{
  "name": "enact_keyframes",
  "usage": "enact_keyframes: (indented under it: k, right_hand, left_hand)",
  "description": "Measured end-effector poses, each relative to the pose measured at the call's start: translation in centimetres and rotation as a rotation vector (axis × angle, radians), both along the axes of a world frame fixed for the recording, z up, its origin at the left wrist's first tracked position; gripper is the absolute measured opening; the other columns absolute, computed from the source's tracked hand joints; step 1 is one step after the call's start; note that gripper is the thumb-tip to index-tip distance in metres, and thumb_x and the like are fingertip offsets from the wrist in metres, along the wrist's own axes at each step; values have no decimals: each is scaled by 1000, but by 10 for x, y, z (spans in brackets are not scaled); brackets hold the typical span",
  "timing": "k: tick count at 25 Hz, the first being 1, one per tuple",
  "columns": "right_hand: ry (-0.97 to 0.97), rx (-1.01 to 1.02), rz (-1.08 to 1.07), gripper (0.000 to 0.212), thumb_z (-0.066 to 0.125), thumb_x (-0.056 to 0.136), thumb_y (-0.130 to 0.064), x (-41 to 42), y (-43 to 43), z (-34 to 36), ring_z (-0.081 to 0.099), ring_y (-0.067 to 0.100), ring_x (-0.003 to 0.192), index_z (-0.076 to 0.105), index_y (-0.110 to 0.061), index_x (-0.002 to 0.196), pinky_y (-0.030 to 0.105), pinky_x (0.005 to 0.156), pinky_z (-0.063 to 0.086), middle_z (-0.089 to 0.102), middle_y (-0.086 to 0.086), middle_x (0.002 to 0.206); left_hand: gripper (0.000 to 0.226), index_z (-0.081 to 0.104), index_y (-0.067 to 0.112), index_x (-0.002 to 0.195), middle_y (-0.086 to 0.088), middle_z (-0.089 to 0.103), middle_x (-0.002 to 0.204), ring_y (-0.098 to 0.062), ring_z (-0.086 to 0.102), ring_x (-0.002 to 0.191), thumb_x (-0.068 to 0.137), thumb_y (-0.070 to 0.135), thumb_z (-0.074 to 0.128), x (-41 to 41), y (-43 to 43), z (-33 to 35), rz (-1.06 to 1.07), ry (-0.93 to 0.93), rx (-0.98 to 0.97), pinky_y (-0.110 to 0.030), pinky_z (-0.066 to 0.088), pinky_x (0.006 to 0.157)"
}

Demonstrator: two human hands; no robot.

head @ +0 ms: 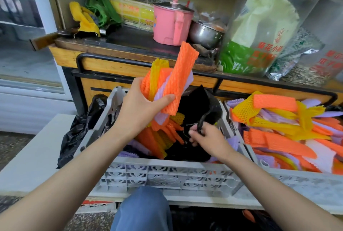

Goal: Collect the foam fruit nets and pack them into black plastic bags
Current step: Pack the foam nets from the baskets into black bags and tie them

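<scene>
Shelf behind black bag bears pink pot, steel bowl.

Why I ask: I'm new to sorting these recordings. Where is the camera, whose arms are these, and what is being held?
There is no machine here. The only picture comes from a camera worn on a person's head, looking forward and down, so the two bare arms are that person's own. The left hand grips a bundle of foam nets in orange, yellow and purple, raised above a grey crate. The right hand pinches a strip of the black plastic bag that sits in that crate. More loose nets lie in the crate, and a bigger pile of nets lies to its right. Behind, a pink pot stands on a shelf.
</scene>
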State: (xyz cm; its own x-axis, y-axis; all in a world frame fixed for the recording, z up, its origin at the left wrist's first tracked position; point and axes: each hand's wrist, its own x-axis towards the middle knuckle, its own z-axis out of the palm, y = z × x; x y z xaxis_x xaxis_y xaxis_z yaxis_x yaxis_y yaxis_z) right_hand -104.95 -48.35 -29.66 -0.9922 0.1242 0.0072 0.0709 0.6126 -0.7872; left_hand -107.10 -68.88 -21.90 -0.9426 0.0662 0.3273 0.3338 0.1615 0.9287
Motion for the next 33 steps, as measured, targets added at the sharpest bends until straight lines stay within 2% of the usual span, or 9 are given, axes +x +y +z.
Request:
enact_keyframes:
  k: [5,8,11,15,19,23,28,31,33]
  right_hand:
    - [164,-383,-191,12,46,97,-5,39,26,74,60,4,45,45,-16,92,15,42,45,57,6,66]
    - [173,-385,-178,14,44,99,-12,64,33,103,62,2,51,48,-20,88,17,45,48,58,3,72]
    - [194,-312,-199,23,42,100,-11,74,37,107,56,-3,44,50,-19,79,17,44,50,57,1,70]
    - [145,-384,-263,7,41,100,-13,77,43,101,59,0,50,49,-14,101,18,46,51,57,2,78]
    - [133,-407,-239,14,41,100,-13,76,44,97,60,3,55,48,-13,113,17,46,50,58,2,81]
    - [190,-316,-253,14,42,100,-14,67,55,93,61,2,56,49,-15,111,19,48,49,60,0,81]
    - [159,-261,-286,18,44,99,-14,56,80,72,57,12,61,50,-9,115,24,53,50,61,1,81]
    - [120,-142,-136,18,48,97,-16,64,87,60,58,12,61,54,-9,113,24,54,48,63,1,80]
    - [116,165,-6,21,47,97,-28,76,97,56,58,10,64,58,-14,107,31,61,48,66,-3,81]
  left_hand:
    - [52,42,28,114,17,58,94,10,57,77,75,33,76,15,29,-3,-148,38,-144,-4,45,61]
    - [49,38,29,113,15,57,87,6,59,73,79,34,73,27,45,-7,-256,112,-369,-11,46,59]
    - [54,37,24,123,7,55,104,-12,58,97,82,38,69,24,51,-22,-283,269,-694,-27,47,76]
    - [67,30,20,139,-2,44,129,-19,48,117,85,42,64,11,55,-43,-262,325,-1087,-33,48,87]
    - [67,34,19,138,0,43,132,-16,45,122,83,38,68,7,72,-62,-387,258,-836,-33,43,98]
    - [42,47,13,131,-4,48,128,-22,45,119,94,32,54,5,86,-86,-312,440,-964,-30,35,99]
    - [43,58,15,105,-3,59,103,-24,53,98,101,40,24,7,83,-92,-383,269,-1013,-34,40,86]
    - [46,55,17,120,0,62,115,-20,55,107,100,46,25,17,82,-77,-338,350,-1016,-32,41,89]
    - [37,51,16,125,1,59,117,-17,54,108,100,38,34,24,89,-55,-230,461,-859,-24,37,84]
